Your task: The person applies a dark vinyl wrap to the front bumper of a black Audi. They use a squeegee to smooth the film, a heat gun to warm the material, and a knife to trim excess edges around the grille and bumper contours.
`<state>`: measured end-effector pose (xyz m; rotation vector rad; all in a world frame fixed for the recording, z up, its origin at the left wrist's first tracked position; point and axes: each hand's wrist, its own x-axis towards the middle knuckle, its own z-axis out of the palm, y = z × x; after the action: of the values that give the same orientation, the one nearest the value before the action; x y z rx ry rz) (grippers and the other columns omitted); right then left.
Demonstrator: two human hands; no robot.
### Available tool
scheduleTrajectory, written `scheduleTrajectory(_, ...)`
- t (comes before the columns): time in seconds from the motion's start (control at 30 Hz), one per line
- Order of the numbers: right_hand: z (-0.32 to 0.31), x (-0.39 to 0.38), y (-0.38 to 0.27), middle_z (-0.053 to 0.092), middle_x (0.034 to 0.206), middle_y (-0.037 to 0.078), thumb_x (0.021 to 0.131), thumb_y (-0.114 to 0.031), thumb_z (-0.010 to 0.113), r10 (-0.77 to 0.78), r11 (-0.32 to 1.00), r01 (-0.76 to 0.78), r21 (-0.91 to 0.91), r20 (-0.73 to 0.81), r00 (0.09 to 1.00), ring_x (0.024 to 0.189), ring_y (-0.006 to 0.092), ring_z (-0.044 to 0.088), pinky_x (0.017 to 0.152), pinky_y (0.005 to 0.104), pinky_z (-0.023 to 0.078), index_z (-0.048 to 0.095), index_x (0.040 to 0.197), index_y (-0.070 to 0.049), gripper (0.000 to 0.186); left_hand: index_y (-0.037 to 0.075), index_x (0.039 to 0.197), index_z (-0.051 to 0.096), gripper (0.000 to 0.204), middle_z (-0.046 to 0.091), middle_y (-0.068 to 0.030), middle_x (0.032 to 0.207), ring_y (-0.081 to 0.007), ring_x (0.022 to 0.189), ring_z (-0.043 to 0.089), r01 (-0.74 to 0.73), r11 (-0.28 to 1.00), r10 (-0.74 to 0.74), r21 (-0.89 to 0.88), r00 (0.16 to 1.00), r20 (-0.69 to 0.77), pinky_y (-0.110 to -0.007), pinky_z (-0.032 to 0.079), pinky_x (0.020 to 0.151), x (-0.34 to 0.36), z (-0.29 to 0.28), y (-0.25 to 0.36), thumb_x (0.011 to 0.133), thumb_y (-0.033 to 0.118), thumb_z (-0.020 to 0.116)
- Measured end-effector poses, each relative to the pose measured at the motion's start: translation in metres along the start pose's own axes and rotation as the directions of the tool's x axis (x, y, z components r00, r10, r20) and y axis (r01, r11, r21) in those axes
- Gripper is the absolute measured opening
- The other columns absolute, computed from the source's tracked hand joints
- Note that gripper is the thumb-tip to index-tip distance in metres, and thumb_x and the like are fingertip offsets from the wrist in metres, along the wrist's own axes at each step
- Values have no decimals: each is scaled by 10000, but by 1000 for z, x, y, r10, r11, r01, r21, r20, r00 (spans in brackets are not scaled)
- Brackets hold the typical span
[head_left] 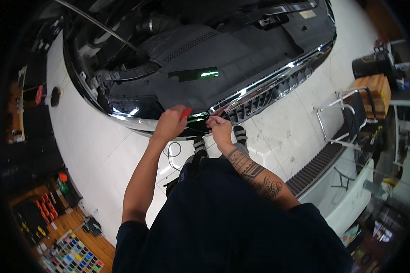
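Observation:
My left hand (170, 124) is closed around a small red squeegee (186, 113), which stands at the trim on the car's front edge. Beside it, a glossy green strip of film (197, 118) lies along that trim, between the headlight (134, 105) and the grille (259, 101). My right hand (220, 130) pinches with thumb and fingertips at the strip's grille end. Whatever is between those fingertips is too small to make out. A thin cord (173, 149) hangs in a loop below my left hand; where its upper end goes I cannot tell.
Another dark piece with a green sheen (193, 74) rests on the black engine cover (241, 59). A prop rod (100, 26) slants over the engine bay. To the right stand a metal-framed stool (346, 109) and a wooden block (373, 93). Colour swatches (73, 255) lie lower left.

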<state>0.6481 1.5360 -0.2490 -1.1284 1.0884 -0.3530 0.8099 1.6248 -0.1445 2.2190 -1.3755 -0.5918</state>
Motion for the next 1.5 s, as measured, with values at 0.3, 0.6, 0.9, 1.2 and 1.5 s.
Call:
scheduleTrajectory(0.3, 32, -2, 7, 645, 766, 35, 883, -102, 623, 43, 997, -24, 75, -255, 966, 648, 99, 598, 544, 235, 467, 662, 913, -2, 112, -38, 983, 594, 229, 626, -258, 963, -444, 886, 609, -198, 980, 196, 10, 975, 104, -478, 491, 797, -3, -11, -31, 800, 95, 632)
scheduleTrajectory(0.6, 23, -3, -10, 608, 733, 34, 912, -145, 560, 197, 945, -170, 279, -69, 978, 643, 150, 616, 559, 284, 502, 618, 863, -41, 128, 6, 953, 577, 157, 622, -201, 955, -410, 869, 639, -308, 926, 249, 217, 932, 264, -496, 522, 749, 19, 25, 7, 826, 93, 607)
scheduleTrajectory(0.9, 7, 9, -11, 556, 782, 11, 901, -156, 557, 413, 740, -464, 487, 216, 885, 671, 194, 608, 629, 368, 493, 580, 917, -92, 70, 27, 957, 570, 133, 629, -173, 960, -392, 860, 641, -320, 873, 187, 368, 917, 353, -496, 525, 711, 37, 22, 24, 844, 94, 591)
scheduleTrajectory(1.2, -10, 8, -8, 617, 813, 32, 921, -150, 557, 375, 672, -516, 531, 358, 855, 757, 191, 628, 682, 336, 506, 622, 969, -54, 126, 56, 883, 571, 57, 592, -117, 870, -296, 828, 651, -460, 698, 335, 549, 887, 317, -397, 562, 649, 24, 40, 32, 856, 107, 569)
scheduleTrajectory(1.5, -95, -6, 35, 670, 883, 76, 919, -185, 543, 349, 710, -515, 481, 395, 850, 784, 192, 651, 700, 320, 522, 654, 982, -2, 223, 62, 901, 568, 63, 581, -111, 892, -308, 826, 649, -445, 576, 205, 686, 891, 406, -383, 570, 639, 22, 48, 51, 850, 96, 585)
